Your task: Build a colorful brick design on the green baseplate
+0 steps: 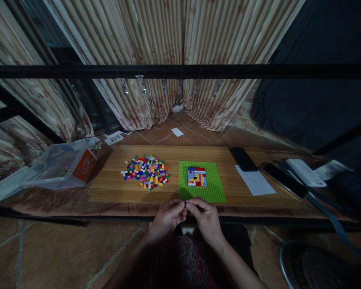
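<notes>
Just in front of the board's near edge, my left hand (167, 216) and my right hand (205, 218) meet with fingertips pinched together. Whatever lies between the fingertips is too small and dark to make out. Beyond them is a green studded baseplate (215, 182), its near edge close to my right fingers. On it sits a flat square of building bricks (196, 177) in light blue, red, yellow, white and dark blue. To the left of the baseplate, a heap of loose coloured building bricks (147, 171) is spread over the wooden board (108, 188).
A clear plastic box (57, 168) with an orange label stands left of the board. On the right lie a black phone (243, 159), white paper (255, 181), a second phone (284, 180) and a white device (305, 172). A black bar (180, 71) crosses behind.
</notes>
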Demonstrator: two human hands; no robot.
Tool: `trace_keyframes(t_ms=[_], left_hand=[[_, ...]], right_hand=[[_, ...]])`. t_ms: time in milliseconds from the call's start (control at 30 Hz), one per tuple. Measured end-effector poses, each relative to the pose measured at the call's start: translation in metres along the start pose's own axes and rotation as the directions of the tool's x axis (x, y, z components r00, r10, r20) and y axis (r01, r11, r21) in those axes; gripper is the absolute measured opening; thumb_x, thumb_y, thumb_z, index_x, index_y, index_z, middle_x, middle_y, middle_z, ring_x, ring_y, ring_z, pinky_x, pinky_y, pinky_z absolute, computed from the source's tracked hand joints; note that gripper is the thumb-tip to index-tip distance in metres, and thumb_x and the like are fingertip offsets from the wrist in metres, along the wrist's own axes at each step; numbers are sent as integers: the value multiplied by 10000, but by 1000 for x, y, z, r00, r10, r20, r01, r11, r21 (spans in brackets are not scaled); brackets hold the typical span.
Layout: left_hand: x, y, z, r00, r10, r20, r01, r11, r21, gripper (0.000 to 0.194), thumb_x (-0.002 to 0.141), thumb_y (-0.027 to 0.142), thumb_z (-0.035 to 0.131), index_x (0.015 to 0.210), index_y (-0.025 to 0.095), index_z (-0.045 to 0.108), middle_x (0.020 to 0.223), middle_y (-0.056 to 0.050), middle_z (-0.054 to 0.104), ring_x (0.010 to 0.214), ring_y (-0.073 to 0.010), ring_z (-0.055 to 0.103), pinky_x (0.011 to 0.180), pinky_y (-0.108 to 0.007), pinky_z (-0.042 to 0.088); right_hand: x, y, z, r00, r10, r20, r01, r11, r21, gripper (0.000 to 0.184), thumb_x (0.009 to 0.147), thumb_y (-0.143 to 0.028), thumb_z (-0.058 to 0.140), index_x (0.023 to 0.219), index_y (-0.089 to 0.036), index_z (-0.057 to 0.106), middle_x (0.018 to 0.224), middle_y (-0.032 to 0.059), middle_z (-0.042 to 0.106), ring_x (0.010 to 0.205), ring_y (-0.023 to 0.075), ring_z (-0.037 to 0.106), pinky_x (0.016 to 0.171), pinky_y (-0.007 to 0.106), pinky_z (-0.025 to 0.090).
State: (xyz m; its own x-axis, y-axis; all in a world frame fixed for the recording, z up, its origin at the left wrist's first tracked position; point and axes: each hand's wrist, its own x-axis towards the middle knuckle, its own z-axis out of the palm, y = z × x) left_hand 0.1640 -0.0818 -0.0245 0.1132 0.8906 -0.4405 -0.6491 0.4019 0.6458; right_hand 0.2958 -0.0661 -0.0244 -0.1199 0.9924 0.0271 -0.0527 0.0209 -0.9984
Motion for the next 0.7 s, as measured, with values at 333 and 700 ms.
trace_keyframes(t_ms=[333, 700], left_hand=[[9, -4, -7, 998, -65, -16, 65, 997, 29, 301, 602, 327, 823, 730, 113, 655, 645, -9, 604, 567, -66, 520, 557, -193, 413], [18, 0, -23, 986, -50, -161, 49, 999, -13, 379, 570, 333, 843, 805, 118, 639, 696, -43, 646, 575, -82, 569, 595, -213, 435]], right_hand=[[5, 8, 4, 971, 238, 32, -240, 953, 186, 214, 717, -411, 711, 749, -201, 730, 681, 16, 689, 638, 150, 612, 636, 278, 490], [61, 24, -32, 976, -65, -206, 24, 981, -194, 216, 714, -404, 693, 821, -223, 740, 864, 44, 720, 837, 207, 643, 809, 377, 491]])
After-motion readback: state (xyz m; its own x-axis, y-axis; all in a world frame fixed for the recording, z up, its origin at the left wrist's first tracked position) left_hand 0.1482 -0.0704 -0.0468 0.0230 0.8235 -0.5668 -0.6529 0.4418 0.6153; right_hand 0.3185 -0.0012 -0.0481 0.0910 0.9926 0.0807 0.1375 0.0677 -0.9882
